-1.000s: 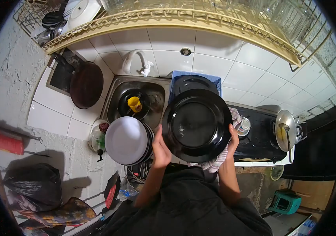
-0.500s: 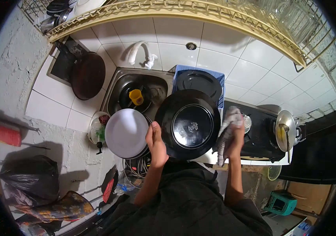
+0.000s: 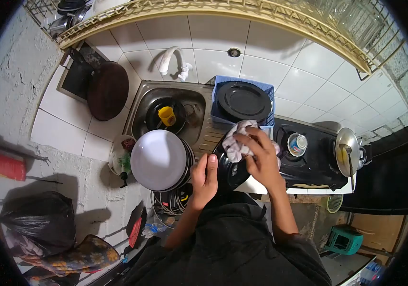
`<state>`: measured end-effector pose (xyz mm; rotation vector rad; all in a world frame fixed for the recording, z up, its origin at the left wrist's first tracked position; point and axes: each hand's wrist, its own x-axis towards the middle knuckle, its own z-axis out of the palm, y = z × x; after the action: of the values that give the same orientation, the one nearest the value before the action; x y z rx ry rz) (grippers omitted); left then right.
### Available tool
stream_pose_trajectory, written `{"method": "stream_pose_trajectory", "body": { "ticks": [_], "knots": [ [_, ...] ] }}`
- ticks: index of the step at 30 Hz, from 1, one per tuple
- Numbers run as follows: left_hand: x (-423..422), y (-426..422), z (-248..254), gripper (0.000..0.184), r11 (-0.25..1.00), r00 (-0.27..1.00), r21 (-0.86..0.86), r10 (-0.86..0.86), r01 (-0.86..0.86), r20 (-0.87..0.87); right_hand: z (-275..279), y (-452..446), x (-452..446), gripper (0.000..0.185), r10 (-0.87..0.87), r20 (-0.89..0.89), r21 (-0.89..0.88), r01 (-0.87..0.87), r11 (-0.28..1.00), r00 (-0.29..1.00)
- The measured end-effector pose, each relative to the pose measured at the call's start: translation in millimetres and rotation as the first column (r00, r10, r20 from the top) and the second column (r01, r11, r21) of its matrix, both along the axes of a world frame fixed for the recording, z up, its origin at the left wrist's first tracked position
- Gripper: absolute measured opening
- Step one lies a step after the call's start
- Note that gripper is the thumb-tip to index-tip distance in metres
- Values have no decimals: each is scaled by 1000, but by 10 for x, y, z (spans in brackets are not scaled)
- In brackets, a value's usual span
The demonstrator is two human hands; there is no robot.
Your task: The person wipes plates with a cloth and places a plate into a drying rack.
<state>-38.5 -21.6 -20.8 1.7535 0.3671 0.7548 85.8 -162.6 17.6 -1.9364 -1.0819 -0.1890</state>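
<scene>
My left hand (image 3: pixel 204 185) grips the near left edge of a black plate (image 3: pixel 234 175), thumb up along the rim. The plate is tilted steeply, so only part of its dark, shiny face shows. A crumpled white and grey cloth (image 3: pixel 235 144) is bunched under the curled fingers of my right hand (image 3: pixel 264 161), which presses it against the plate's upper part. Just left of my left hand rises a stack of plates with a white plate (image 3: pixel 158 159) on top. Beyond the held plate, another black plate (image 3: pixel 244 101) lies on a blue basket (image 3: pixel 218 112).
A steel sink (image 3: pixel 199 97) holds a black pan and a yellow cup (image 3: pixel 166 116), below a white faucet (image 3: pixel 181 64). On the right are a black stove (image 3: pixel 285 168), a small can (image 3: pixel 298 143) and a metal wok (image 3: pixel 344 164). A wire rack (image 3: pixel 242 13) overhangs the counter.
The black plate has swung from facing me broadly to a steep tilt. My right hand has moved left with the cloth, from beside the plate onto it.
</scene>
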Motion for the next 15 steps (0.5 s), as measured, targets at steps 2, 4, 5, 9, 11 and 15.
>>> {"method": "stream_pose_trajectory", "body": {
  "ticks": [2,4,5,9,11,15],
  "knots": [
    [-15,30,-6,35,999,1000,33,-5,5,-15,0,9,22,55,-35,-37,1,35,999,999],
    [-17,36,5,34,998,1000,56,-2,3,-28,-92,15,124,55,-140,-122,6,142,990,983],
    [-3,31,13,34,997,999,71,10,-7,-31,-92,30,101,55,-107,-46,13,108,994,993],
    [66,33,111,33,997,999,68,31,-30,-11,92,156,-126,53,99,51,-16,-99,995,994],
    [92,53,134,32,997,1000,71,25,-24,-14,-23,127,58,54,45,41,22,-46,999,998],
    [132,57,58,30,993,998,113,32,-25,-53,-34,132,206,52,-27,18,8,27,1000,999]
  ]
}}
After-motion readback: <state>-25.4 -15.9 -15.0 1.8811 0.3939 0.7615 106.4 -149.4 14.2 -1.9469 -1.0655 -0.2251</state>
